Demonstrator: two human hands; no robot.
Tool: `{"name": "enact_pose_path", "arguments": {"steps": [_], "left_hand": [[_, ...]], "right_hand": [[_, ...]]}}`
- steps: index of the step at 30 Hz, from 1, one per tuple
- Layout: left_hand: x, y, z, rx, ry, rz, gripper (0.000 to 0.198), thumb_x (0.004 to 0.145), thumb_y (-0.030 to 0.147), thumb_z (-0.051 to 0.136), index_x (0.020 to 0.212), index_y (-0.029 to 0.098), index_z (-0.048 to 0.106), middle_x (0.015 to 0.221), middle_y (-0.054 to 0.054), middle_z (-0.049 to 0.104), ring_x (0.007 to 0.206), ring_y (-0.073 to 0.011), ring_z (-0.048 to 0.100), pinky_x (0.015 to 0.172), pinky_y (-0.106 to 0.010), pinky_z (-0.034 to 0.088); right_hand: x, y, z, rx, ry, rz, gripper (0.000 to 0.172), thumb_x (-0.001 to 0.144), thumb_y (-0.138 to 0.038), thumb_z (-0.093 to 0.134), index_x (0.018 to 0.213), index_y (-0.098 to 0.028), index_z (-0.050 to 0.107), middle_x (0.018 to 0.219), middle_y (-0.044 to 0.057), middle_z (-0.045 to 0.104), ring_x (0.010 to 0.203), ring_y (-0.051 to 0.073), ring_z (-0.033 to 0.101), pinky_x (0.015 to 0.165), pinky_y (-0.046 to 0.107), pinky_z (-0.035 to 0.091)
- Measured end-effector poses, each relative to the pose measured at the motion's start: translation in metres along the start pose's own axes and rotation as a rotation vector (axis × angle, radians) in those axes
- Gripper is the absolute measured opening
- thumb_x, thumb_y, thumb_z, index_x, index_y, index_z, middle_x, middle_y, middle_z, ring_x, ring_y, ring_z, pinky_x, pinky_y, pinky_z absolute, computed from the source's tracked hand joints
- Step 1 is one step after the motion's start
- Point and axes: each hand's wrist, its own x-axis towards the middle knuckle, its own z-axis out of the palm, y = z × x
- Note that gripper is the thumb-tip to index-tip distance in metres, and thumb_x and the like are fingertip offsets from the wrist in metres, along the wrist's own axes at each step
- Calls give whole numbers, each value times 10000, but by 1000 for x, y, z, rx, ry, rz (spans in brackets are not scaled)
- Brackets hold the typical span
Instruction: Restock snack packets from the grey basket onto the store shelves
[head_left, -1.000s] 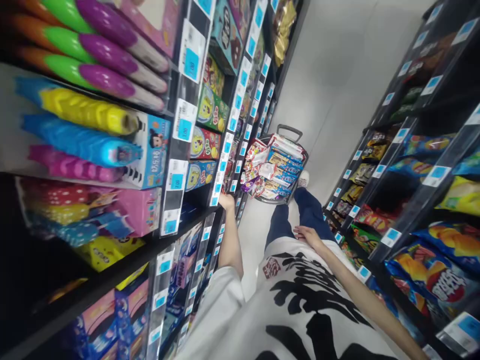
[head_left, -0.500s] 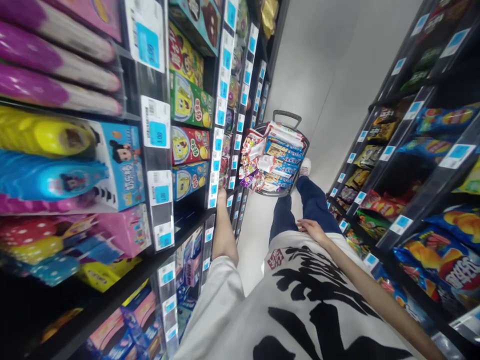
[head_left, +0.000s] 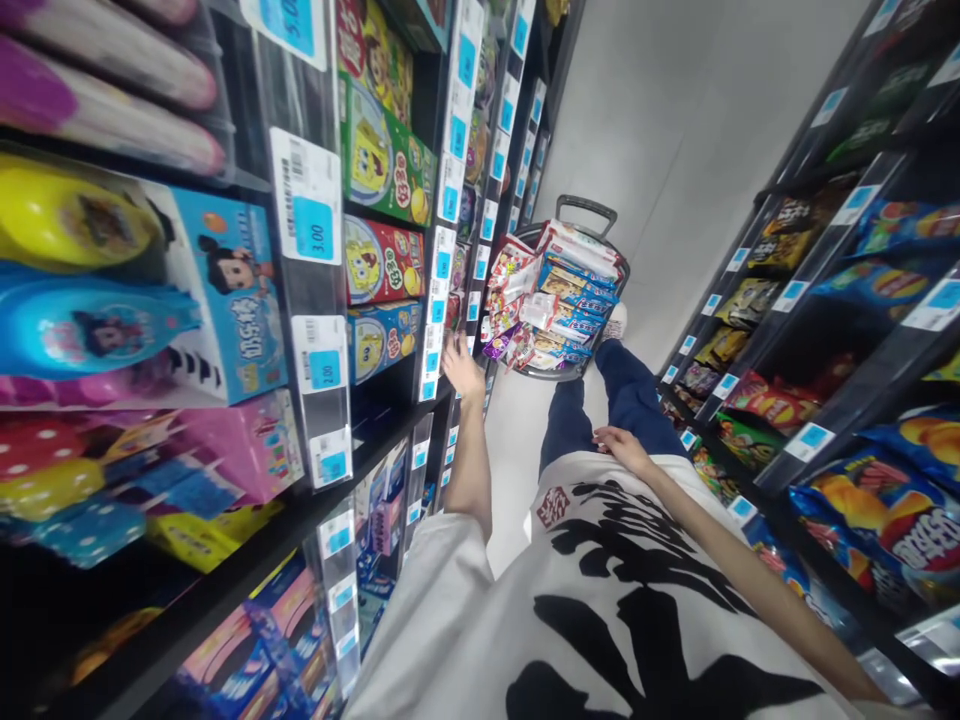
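My left hand [head_left: 463,372] is stretched toward the left shelf rack, fingers spread, beside the blue price tags [head_left: 433,350] on the shelf edge, and it holds nothing that I can see. Close to it stand cartoon snack boxes: a red one [head_left: 384,262] and a blue one [head_left: 381,342]. My right hand [head_left: 620,445] rests with loose fingers on my thigh, on the dark blue trousers [head_left: 630,400]. Ahead on the floor stands a shopping basket [head_left: 589,365] piled with snack packets [head_left: 559,300].
The aisle is narrow, with black shelf racks on both sides. Bright toy-shaped candy packs [head_left: 90,330] fill the left rack. Chip bags [head_left: 885,520] fill the right rack. Pale floor [head_left: 660,130] runs beyond the basket.
My left hand has come out from the shelf edge and its fingers have spread. The view has shifted forward along the left rack. My right hand stays on my thigh.
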Motion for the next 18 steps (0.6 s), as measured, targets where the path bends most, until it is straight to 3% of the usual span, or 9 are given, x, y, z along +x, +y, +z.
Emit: {"name": "enact_pose_path", "arguments": {"steps": [3,8,10,13,18], "left_hand": [[-14,9,9,35,-2,145,612,888,54,427,1496,120,418,1597,-194,338,1513,-304,261,1244,-479,208],[4,-1,17,-5,20,-112,646,873,129,506,1489,10,349,1529,-267,385,1455,-346,344,1213,-467,264],[17,-8,17,-60,-27,-207,613,877,153,535,1453,10,382,1492,-268,429,1418,-339,404,1198,-444,299],[32,-15,17,-130,-134,-276,494,904,173,526,1377,39,472,1460,-244,480,1388,-317,456,1173,-411,346],[47,-20,21,-150,-189,-311,521,881,188,567,1380,58,491,1490,-221,477,1463,-315,368,1208,-430,298]], "right_hand": [[-2,1,3,-69,3,-57,189,898,-190,553,971,-169,726,939,76,778,779,168,720,781,266,573],[-2,9,2,-91,12,-55,193,877,-198,556,982,-182,718,902,54,780,739,155,715,772,260,572],[-1,12,0,-77,16,-48,204,874,-194,549,993,-175,713,909,59,780,726,146,711,762,253,571],[1,15,-1,-54,11,-54,206,881,-213,547,997,-166,711,915,70,777,723,148,711,765,262,574],[2,17,-5,-50,4,-59,223,882,-216,553,1029,-157,711,933,79,775,727,151,710,770,272,570]]}}
